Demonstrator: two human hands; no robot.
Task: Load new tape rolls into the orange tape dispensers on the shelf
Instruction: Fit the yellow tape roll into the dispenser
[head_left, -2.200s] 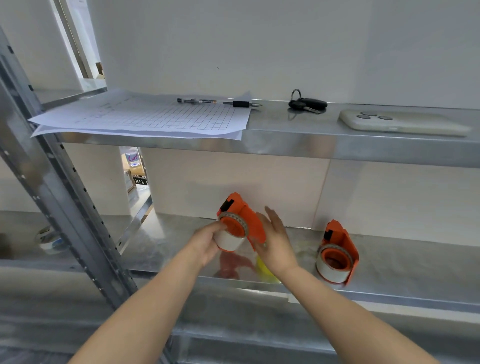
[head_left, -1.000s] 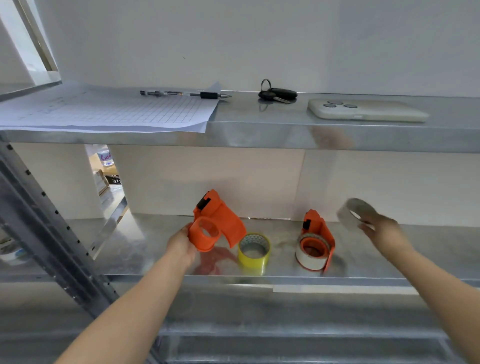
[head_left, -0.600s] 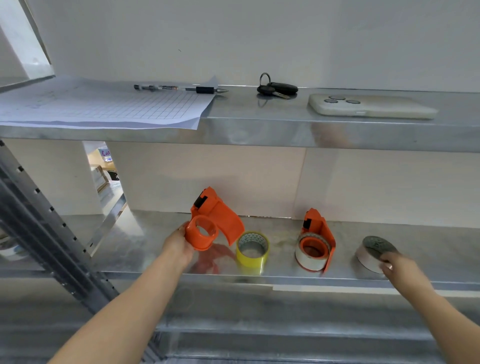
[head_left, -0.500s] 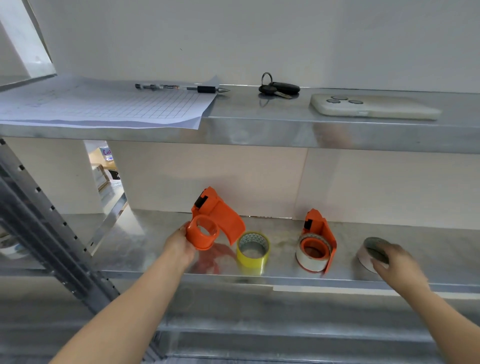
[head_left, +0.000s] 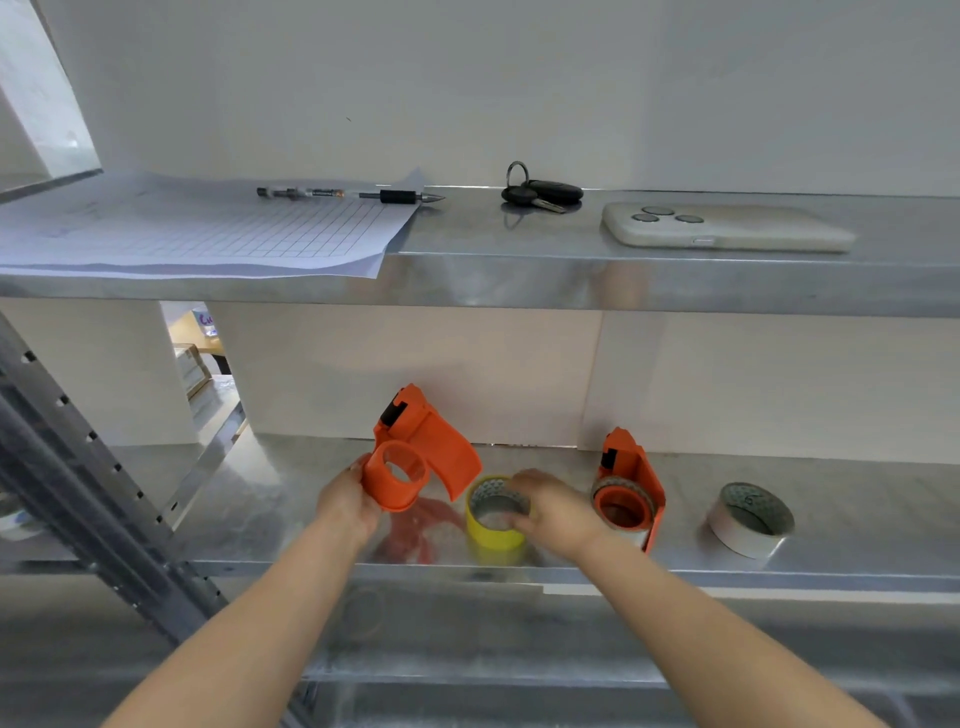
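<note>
I count two orange tape dispensers: one (head_left: 415, 457) in my left hand (head_left: 345, 501), its hub bare, and one (head_left: 631, 491) just right of my right hand (head_left: 556, 512), carrying a roll. Loose tape rolls come to two: a yellow roll (head_left: 491, 525) under my right fingers and a white roll (head_left: 748, 517) well to their right. Above my hands lie one pen (head_left: 350, 195), one bunch of keys (head_left: 540, 193), one phone (head_left: 727, 228) and a small stack of papers (head_left: 208, 234).

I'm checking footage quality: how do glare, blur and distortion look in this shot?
Head view: the shiny metal lower shelf mirrors the empty orange tape dispenser as a red smear; the right hand on the yellow tape roll is slightly motion-blurred; wide-angle bending tilts the perforated upright.
</note>
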